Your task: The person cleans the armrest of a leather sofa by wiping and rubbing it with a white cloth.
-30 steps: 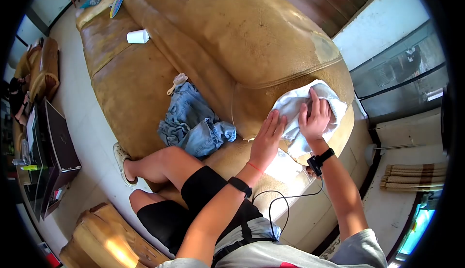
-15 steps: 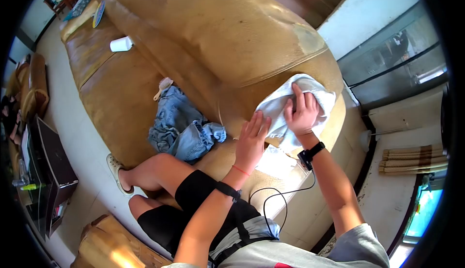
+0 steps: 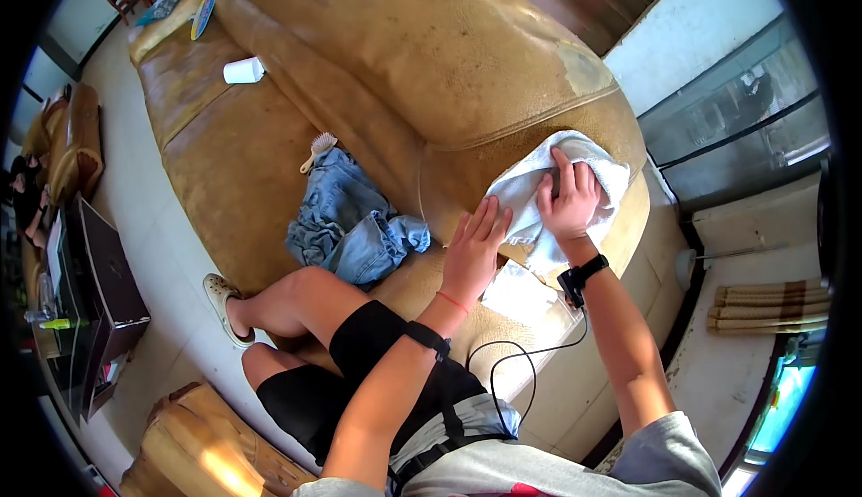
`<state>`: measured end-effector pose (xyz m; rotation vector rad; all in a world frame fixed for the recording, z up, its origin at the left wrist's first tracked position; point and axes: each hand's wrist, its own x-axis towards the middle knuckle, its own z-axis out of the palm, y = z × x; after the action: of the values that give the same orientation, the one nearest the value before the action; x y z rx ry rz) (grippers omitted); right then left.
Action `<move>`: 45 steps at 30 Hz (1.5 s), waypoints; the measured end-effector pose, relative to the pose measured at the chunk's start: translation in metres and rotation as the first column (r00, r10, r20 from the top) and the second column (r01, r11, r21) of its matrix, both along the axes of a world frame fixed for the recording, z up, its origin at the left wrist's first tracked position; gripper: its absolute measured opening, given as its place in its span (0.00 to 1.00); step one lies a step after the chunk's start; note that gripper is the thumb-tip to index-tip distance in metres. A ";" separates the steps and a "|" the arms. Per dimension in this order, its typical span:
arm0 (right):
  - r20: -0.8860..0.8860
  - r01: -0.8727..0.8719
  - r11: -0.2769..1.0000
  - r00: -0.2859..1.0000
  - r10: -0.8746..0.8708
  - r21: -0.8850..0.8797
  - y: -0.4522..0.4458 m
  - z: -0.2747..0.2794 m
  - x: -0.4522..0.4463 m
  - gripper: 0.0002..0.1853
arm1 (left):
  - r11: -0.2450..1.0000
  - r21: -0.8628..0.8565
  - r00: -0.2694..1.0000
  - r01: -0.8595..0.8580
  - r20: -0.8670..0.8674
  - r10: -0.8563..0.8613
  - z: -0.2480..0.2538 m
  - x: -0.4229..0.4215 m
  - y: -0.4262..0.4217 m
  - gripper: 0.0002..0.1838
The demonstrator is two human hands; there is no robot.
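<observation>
A white cloth [image 3: 523, 190] is draped over the sofa's armrest at the right. Lying on top of it, my right hand [image 3: 571, 202] has its fingers spread and pressed down on the fabric. My left hand [image 3: 474, 250] rests flat at the cloth's near-left edge, fingers stretched out and the tips touching it. Neither hand grips anything that I can see. Crumpled blue denim [image 3: 346, 219] lies on the seat to the left of my hands, with a hairbrush [image 3: 320, 149] against its far end.
The brown leather sofa [image 3: 377, 57] fills the middle. A white cup [image 3: 244, 70] lies on its side on the seat, and a hand fan [image 3: 203, 16] leans farther off. A white sheet [image 3: 521, 292] is under my wrists. A black cable [image 3: 534, 353] loops near my right forearm.
Both hands stay on the cloth, with only a slight shift in the right hand's fingers. The whole view has moved a little, shifting things slightly right.
</observation>
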<state>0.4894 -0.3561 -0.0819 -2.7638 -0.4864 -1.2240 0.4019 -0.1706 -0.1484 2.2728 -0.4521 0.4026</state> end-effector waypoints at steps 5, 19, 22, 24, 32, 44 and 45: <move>-0.054 -0.008 0.999 0.998 0.011 0.048 0.004 0.004 -0.007 0.22 | 0.983 -0.180 0.993 0.032 -0.104 -0.051 -0.002 -0.012 -0.003 0.30; 0.043 -0.134 0.987 0.989 0.138 -0.092 -0.003 -0.013 -0.008 0.18 | 0.855 -0.518 0.878 -0.013 -0.416 -0.239 -0.041 -0.048 -0.013 0.31; 0.006 -0.150 0.987 0.989 0.150 -0.052 -0.008 -0.017 -0.008 0.18 | 0.832 -0.554 0.911 0.020 -0.332 -0.244 -0.050 -0.045 -0.014 0.31; -0.050 -0.166 0.986 0.985 0.167 0.031 -0.009 -0.021 -0.010 0.18 | 0.837 -0.546 0.912 0.034 -0.325 -0.250 -0.053 -0.043 -0.013 0.31; 0.013 -0.144 0.986 0.989 0.145 -0.090 -0.003 -0.011 -0.010 0.20 | 0.827 -0.562 0.901 0.011 -0.352 -0.252 -0.058 -0.043 -0.015 0.29; -0.510 0.447 0.247 0.729 0.457 0.860 -0.072 0.199 -0.046 0.47 | 0.531 -0.833 0.694 -0.159 -0.476 -0.540 0.004 -0.021 -0.039 0.20; -0.434 0.325 0.352 0.850 0.298 0.878 -0.068 0.224 -0.056 0.45 | 0.534 -0.834 0.645 -0.139 -0.485 -0.590 0.026 -0.022 -0.034 0.23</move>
<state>0.4330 -0.4236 0.1416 -1.8371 0.2877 -0.3585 0.3800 -0.2050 -0.1220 1.1920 -0.0912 -0.4354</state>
